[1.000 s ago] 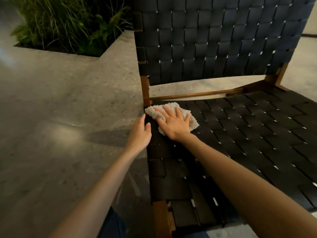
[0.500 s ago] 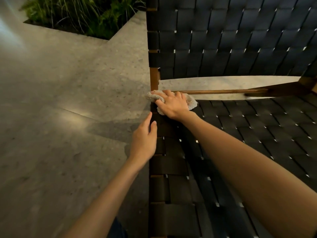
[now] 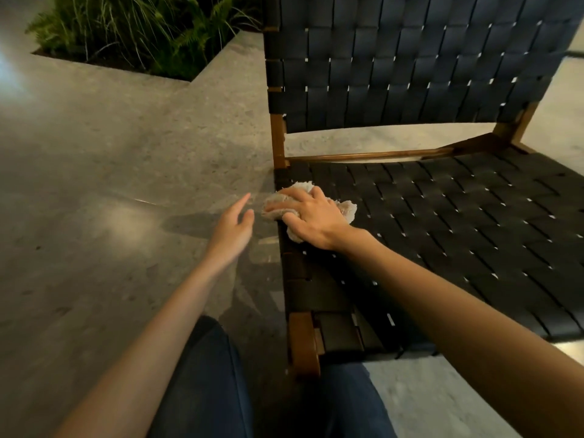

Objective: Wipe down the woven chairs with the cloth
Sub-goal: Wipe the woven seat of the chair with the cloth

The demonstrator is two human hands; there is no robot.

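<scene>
Watcher: Since half a second ago, the left hand (image 3: 232, 230) has come off the seat's side edge and now hangs over the floor (image 3: 94, 191). The right hand (image 3: 311, 216) has drawn the cloth (image 3: 348, 208) back from the rear corner along that same edge.

Asker: How does each grip stand?

Watcher: On the left the grip is loose and apart, with the fingers nearly straight and the thumb spread, touching nothing. On the right the grip is closed over the cloth, with the fingers bent across the bunched wad and pressing it down.

Asker: Where does the cloth lie?

Watcher: It lies just left of the frame's centre, on the left border of the chair's seat (image 3: 458, 222), near the rear post. One end pokes past the edge over the floor, and the other shows beyond the knuckles.

Asker: And the surroundings?

Watcher: The floor is smooth grey speckled stone with a pale glare patch at middle left. At the upper left, a planter (image 3: 142, 30) of ferns and long grass is sunk into it. Dark blue trouser legs (image 3: 205, 374) fill the bottom centre.

Asker: What about the materials?

Watcher: The chair (image 3: 410, 58) has broad, flat, dark straps woven in a basket pattern on both seat and back, with small gaps glinting between them. Its frame (image 3: 278, 137) is rounded, reddish-brown wood. The cloth is off-white and nubbly, like towelling.
</scene>
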